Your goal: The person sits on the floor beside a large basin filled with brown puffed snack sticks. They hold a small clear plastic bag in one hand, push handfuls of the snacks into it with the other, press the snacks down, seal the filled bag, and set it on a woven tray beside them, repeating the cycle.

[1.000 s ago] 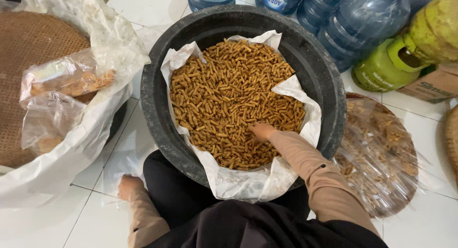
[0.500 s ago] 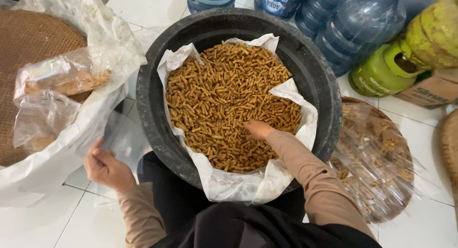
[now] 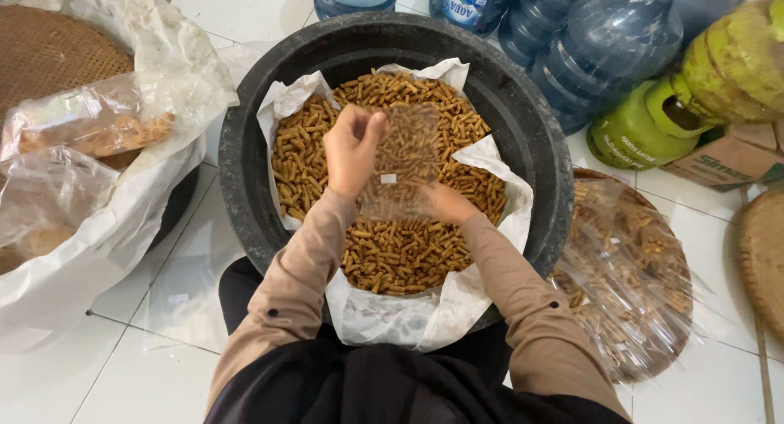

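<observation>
Head view, looking straight down: a big black basin (image 3: 523, 106) sits on the white tiled floor (image 3: 147, 367), lined with white paper (image 3: 408, 318) and heaped with short brown stick snacks (image 3: 392, 253). Both hands are raised over the heap, holding a small clear plastic bag (image 3: 404, 159) between them. The left hand (image 3: 353, 150) pinches the bag's upper left edge between thumb and fingers — closed on the plastic. The right hand (image 3: 445, 202) is at the bag's lower right corner, partly behind the film; it touches the bag, but how firmly its fingers close I cannot tell. The bag hangs roughly upright above the middle of the basin, the snacks showing through it.

To the left, a woven tray (image 3: 57, 57) carries a large crumpled plastic sheet (image 3: 139, 204) and filled clear packets (image 3: 90, 122). To the right of the basin, a pile of packed snack bags (image 3: 637, 285) lies on the floor. Behind the basin stand blue water jugs (image 3: 604, 40) and — further right — a green gas cylinder (image 3: 645, 130).
</observation>
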